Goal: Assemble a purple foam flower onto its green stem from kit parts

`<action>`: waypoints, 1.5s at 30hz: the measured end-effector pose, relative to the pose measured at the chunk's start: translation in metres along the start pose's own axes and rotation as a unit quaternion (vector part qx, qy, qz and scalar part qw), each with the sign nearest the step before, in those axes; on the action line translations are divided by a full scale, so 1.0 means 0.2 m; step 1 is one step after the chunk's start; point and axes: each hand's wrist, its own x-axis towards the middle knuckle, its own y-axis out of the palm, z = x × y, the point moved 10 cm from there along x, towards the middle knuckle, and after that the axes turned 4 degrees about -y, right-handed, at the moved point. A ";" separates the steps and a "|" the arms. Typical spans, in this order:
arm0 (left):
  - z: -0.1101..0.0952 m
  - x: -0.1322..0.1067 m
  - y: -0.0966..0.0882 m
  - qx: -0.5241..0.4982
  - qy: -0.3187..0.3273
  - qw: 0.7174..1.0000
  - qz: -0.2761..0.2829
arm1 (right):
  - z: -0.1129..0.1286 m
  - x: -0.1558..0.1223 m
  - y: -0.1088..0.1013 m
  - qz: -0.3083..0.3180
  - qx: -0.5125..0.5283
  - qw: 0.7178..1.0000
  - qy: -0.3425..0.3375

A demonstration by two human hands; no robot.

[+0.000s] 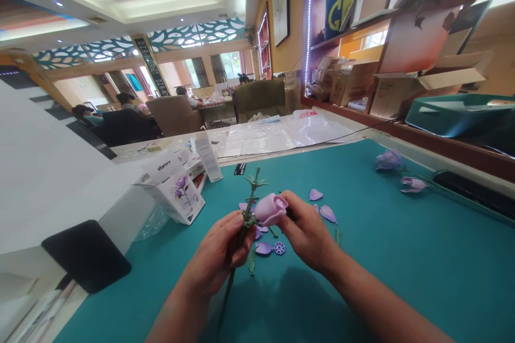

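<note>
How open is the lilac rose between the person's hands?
Closed, like a bud: the rose curls tightly in on itself, not spread out.

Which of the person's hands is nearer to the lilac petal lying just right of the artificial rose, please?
The right hand is nearer, close beside the petal, below and left of it. The left hand is farther off, beyond the rose, gripping its green stem.

A blue board (337,10) bears a yellow G, the white box (171,193) a blurred wordmark

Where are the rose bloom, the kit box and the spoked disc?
Rose bloom (270,209): head view, outer petal.
Kit box (171,195): head view, front panel.
Spoked disc (279,248): head view, disc centre.
</note>
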 end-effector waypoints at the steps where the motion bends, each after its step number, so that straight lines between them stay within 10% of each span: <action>1: 0.00 0.00 0.00 0.002 0.003 1.000 0.001 | 0.00 0.00 0.01 0.009 0.009 1.000 0.001; 9: 0.01 -0.02 0.03 0.021 0.002 1.000 0.004 | -0.06 -0.01 0.03 0.014 0.135 0.990 0.029; 21: 0.06 -0.03 0.05 -0.061 -0.053 0.996 0.043 | 0.10 -0.01 0.02 0.026 -0.009 0.995 -0.099; 34: 0.17 0.01 0.10 -0.226 -0.161 0.954 0.114 | -0.11 -0.02 0.02 -0.049 0.183 0.981 0.049; 45: 0.18 0.02 0.15 -0.233 -0.158 0.950 0.139 | -0.08 0.00 0.02 -0.041 0.164 0.985 0.022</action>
